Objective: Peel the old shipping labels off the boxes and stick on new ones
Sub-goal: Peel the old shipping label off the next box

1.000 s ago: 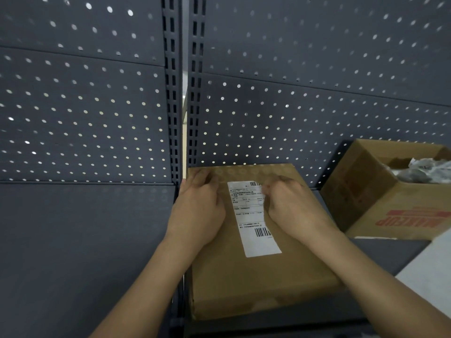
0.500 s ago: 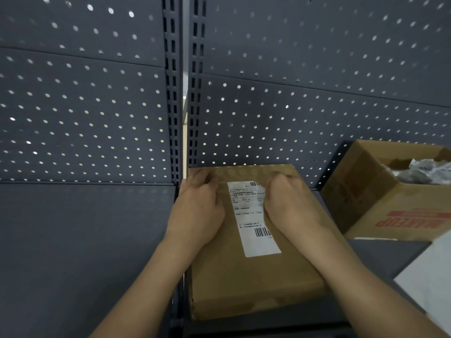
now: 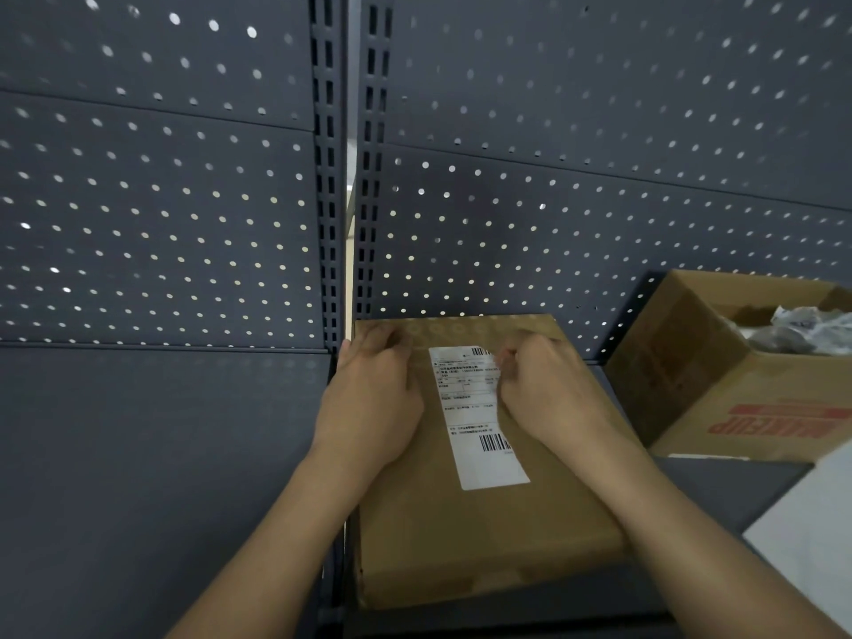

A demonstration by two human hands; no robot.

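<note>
From the head camera, a flat cardboard box [image 3: 484, 523] is lying on a dark grey shelf [image 3: 161, 477], its far edge against the perforated back panel [image 3: 576, 223]. A white shipping label [image 3: 477, 419] is sitting on the box top, running near to far, and it appears to be lying flat along most of its length. The left hand [image 3: 371, 398] is resting on the box just left of the label, fingers loosely curled and bracing the lid, grasping nothing. The right hand [image 3: 548, 389] is curling its fingertips [image 3: 505, 366] against the label's far right edge; whether they are pinching it already I cannot tell. To the right, an open carton [image 3: 719, 398] is holding crumpled scraps. Judging by this, peeling is only starting, and every new label is still to come.
</note>
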